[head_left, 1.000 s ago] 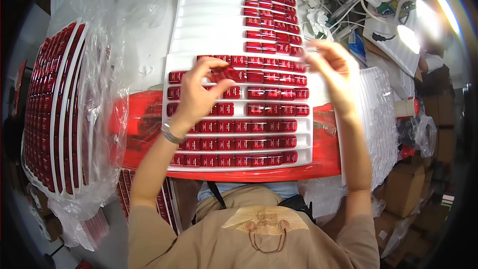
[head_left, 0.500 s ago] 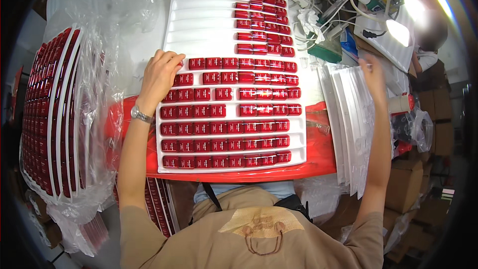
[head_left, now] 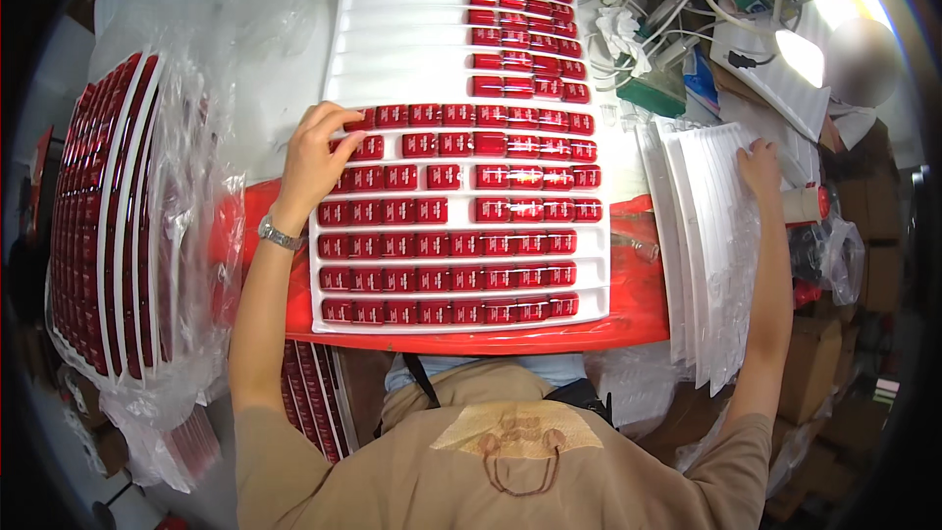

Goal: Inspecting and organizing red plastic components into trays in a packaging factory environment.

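Note:
A white ridged tray (head_left: pixel 402 39) lies in front of me, its rows lined with small glossy red bottles (head_left: pixel 458 115). The upper rows hold bottles only on their right side, and a few gaps show in the middle rows. At the left end of a middle row, my left hand (head_left: pixel 319 152) has its thumb and fingertips closed around a red bottle (head_left: pixel 366 120). Out to the right, my right hand (head_left: pixel 759 169) is at the outer edge of a stack of white trays (head_left: pixel 711 226). Its fingers are bent, and their grip is unclear.
Filled trays in clear plastic wrap (head_left: pixel 186 236) stand on the left. A red cover (head_left: pixel 638 304) hangs over the table's front edge. Lit lamps (head_left: pixel 800 57), cables and a green box (head_left: pixel 655 93) crowd the back right. Cardboard boxes (head_left: pixel 810 363) are lower right.
The left-end bottle now sits in line with its row, my left fingers still on it. My right hand has come down and outward to the white stack's edge. The view has shifted slightly.

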`<state>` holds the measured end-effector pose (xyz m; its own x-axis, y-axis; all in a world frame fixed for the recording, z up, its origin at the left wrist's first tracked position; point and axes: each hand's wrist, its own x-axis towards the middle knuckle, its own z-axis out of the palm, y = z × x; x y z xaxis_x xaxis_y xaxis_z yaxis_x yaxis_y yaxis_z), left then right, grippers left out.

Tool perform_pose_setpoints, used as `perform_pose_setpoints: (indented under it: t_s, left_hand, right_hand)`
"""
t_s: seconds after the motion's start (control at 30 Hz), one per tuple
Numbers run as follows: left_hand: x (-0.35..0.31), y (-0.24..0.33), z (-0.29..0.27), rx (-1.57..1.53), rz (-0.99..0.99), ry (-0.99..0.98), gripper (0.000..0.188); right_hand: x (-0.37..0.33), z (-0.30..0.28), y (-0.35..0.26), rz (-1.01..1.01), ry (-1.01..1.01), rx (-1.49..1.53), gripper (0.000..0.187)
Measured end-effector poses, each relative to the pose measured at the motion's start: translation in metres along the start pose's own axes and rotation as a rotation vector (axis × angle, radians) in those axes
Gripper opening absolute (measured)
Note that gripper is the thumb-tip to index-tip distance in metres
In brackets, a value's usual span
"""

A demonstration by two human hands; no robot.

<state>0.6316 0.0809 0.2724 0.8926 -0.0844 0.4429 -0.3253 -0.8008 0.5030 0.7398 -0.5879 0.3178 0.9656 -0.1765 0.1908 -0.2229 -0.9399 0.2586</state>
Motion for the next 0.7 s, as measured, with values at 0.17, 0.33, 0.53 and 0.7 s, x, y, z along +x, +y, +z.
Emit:
perform_pose_setpoints:
  t_s: [0.17,0.33,0.53,0.7]
  left_hand:
    - [-0.003,-0.005,-0.004,-0.041,-0.048,-0.212,0.021]
    - [0.003,-0.007,0.005,0.026,0.062,-0.286,0.022]
    - [-0.02,0.01,-0.001,-0.217,-0.096,-0.207,0.027]
    - [-0.031,0.03,0.001,-0.383,-0.068,-0.164,0.027]
  right_hand:
    - [-0.004,-0.021,-0.018,-0.028,0.031,-0.034,0.031]
    - [-0.031,-0.089,-0.111,-0.233,-0.028,1.03,0.018]
    - [-0.124,-0.14,-0.332,-0.534,-0.846,1.381,0.017]
    - [-0.112,-0.118,-0.376,-0.707,-0.636,1.091,0.025]
